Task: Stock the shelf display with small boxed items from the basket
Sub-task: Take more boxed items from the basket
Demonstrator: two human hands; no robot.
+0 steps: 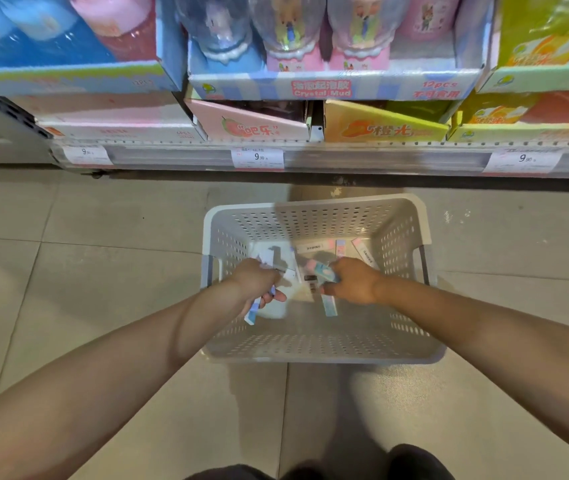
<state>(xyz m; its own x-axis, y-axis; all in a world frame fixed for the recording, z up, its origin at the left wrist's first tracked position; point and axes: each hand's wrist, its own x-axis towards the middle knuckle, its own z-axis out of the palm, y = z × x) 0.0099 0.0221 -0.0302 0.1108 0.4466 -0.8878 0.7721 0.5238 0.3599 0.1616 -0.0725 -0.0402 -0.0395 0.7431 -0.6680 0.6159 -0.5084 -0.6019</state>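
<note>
Perforated white plastic basket (314, 216) sits on tiled floor (85, 271) below the shelf (345, 157). Inside it, left hand (257, 282) curls around slim blue-white boxes (253, 311); right hand (350, 280) grips pink-blue boxes (324, 273). Loose cartons (314, 247) lie against the basket's far wall.

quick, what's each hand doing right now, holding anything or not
Left hand: grip closed on small boxes inside the basket.
Right hand: grip closed on a pink and blue box in the basket.
</note>
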